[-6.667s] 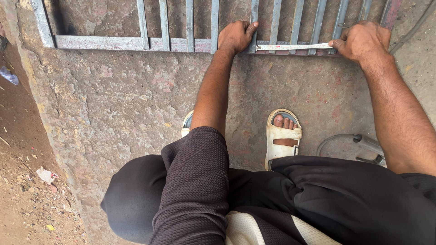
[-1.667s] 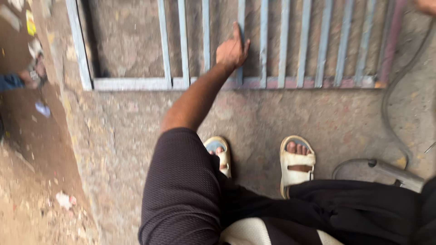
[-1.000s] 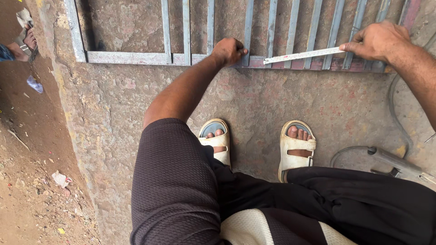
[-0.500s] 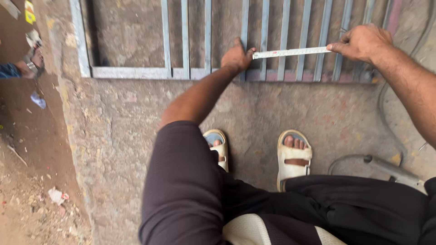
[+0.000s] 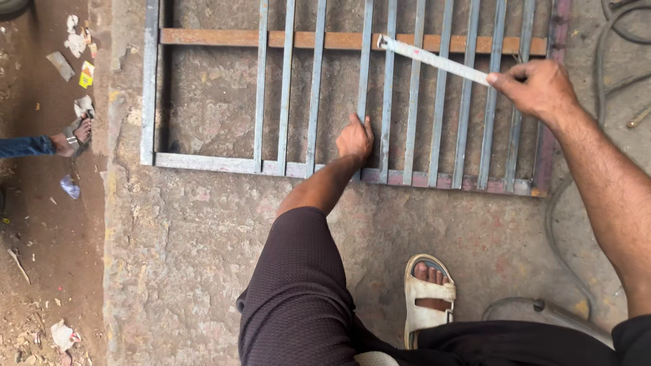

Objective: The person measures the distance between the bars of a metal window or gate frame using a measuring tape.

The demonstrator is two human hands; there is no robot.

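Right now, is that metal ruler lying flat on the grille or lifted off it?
Lifted. The right hand grips one end of the ruler, which slants across the bars of the grille; whether the far tip touches them, cannot tell.

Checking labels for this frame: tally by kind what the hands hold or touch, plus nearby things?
left hand: 1
right hand: 1
flat steel ruler: 1
grey barred metal grille: 1
white strapped sandal: 1
Total: 5

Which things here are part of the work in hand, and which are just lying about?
In the work:
- metal grille, left hand resting on its bars
- flat metal strip, held by the right hand

Lying about:
- hose
- litter on the dirt
- another person's sandalled foot
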